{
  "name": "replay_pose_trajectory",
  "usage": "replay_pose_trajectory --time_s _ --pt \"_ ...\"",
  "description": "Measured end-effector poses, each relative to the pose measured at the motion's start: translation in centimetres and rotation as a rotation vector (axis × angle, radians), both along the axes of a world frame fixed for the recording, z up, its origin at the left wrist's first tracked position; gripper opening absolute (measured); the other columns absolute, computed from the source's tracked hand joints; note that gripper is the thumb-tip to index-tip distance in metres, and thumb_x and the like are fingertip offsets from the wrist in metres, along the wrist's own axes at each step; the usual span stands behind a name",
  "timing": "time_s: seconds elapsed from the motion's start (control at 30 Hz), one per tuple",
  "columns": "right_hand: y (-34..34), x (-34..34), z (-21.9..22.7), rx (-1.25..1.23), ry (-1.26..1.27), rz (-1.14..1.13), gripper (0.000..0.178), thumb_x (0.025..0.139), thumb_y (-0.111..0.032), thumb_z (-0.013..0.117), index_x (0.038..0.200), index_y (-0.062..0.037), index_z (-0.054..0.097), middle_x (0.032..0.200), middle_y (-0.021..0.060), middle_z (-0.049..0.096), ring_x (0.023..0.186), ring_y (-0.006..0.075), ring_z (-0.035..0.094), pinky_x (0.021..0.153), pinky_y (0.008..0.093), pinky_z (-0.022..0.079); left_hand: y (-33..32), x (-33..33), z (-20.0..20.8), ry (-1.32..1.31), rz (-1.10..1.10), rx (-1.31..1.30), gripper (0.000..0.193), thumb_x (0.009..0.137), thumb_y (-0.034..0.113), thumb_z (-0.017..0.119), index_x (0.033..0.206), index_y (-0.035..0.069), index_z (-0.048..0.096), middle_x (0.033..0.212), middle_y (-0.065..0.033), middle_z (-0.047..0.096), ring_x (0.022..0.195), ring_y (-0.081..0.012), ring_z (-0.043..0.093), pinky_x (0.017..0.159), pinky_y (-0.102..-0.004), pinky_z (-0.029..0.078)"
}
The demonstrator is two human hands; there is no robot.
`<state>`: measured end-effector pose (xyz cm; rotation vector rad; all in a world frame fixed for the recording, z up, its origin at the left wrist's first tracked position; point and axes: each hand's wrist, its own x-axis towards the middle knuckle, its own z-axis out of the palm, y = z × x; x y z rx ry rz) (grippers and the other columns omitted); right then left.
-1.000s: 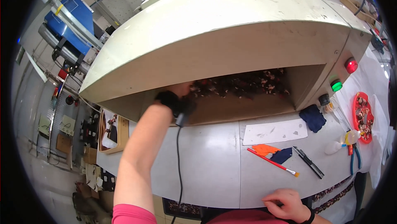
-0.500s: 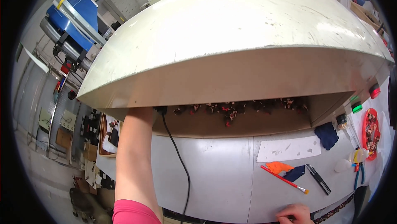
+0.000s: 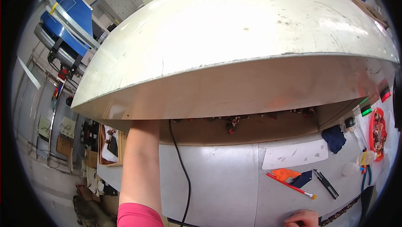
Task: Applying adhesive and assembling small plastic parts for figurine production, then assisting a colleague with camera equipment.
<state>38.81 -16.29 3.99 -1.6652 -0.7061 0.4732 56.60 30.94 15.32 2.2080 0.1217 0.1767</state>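
Observation:
My left forearm, in a pink sleeve, reaches up into the opening under a cream metal hood (image 3: 234,86), whose front wall hides my left hand. Beside the forearm a black cable (image 3: 186,176) runs out of the opening and down over the table. Inside the hood, small dark pieces with pink and red patches (image 3: 231,125) lie in a row on a brown surface. My right hand (image 3: 302,218) rests at the table's near edge, lower right. Its fingers are curled in, and what they hold, if anything, is hidden. Just right of it runs a dark patterned strip (image 3: 341,211).
On the grey table (image 3: 222,176) lie a white sheet (image 3: 295,154), orange cloth (image 3: 285,173), navy cloth (image 3: 333,139), red brush (image 3: 291,186) and utility knife (image 3: 325,184). A red tray (image 3: 372,132) of patterned pieces stands far right, near clear bottles. Left is a box (image 3: 121,147).
The view has tilted so that the hood's front wall sits lower and covers more of the opening. My left arm stays inside; my right hand stays curled at the near edge.

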Motion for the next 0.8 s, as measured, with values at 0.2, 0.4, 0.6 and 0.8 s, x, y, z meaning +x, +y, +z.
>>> replay_pose_trajectory --time_s 0.2,0.4,0.6,0.8 --pt "0.0 0.1 -0.1 0.0 -0.026 -0.005 0.011 0.082 0.001 0.065 0.092 -0.002 0.065 0.08 0.0146 0.066 0.069 0.0289 0.064 0.064 0.0348 0.05 -0.3 -0.1 -0.4 -0.007 -0.024 0.036 0.035 0.086 0.021 0.07 0.113 0.002 0.063 0.111 -0.012 0.064 0.104 -0.0248 0.06 0.088 -0.0346 0.048" --pt "0.1 0.2 0.0 0.013 0.012 0.007 0.01 0.081 0.0 0.065 0.091 -0.0028 0.065 0.079 0.0139 0.066 0.068 0.0289 0.063 0.063 0.0349 0.049 -0.2 -0.5 -0.6 -0.004 -0.042 0.074 0.035 0.085 0.021 0.07 0.113 0.001 0.062 0.111 -0.0122 0.064 0.104 -0.0251 0.06 0.088 -0.0347 0.048" --pt "0.2 0.4 0.2 0.018 -0.009 0.004 0.01 0.08 0.0 0.065 0.089 -0.0032 0.066 0.077 0.0133 0.065 0.067 0.0287 0.063 0.063 0.035 0.049 -0.5 -0.3 -1.1 -0.01 -0.06 0.103 0.035 0.085 0.021 0.07 0.113 0.001 0.062 0.111 -0.0125 0.064 0.104 -0.0253 0.06 0.088 -0.0348 0.048" --pt "-0.1 0.2 0.0 0.026 -0.023 0.001 0.01 0.079 0.0 0.066 0.088 -0.0034 0.067 0.075 0.0123 0.064 0.066 0.0286 0.062 0.062 0.0345 0.048 -1.8 -5.1 -3.5 -0.013 -0.08 0.142 0.036 0.085 0.021 0.07 0.113 0.0 0.062 0.11 -0.0127 0.064 0.103 -0.0256 0.06 0.088 -0.0349 0.048"
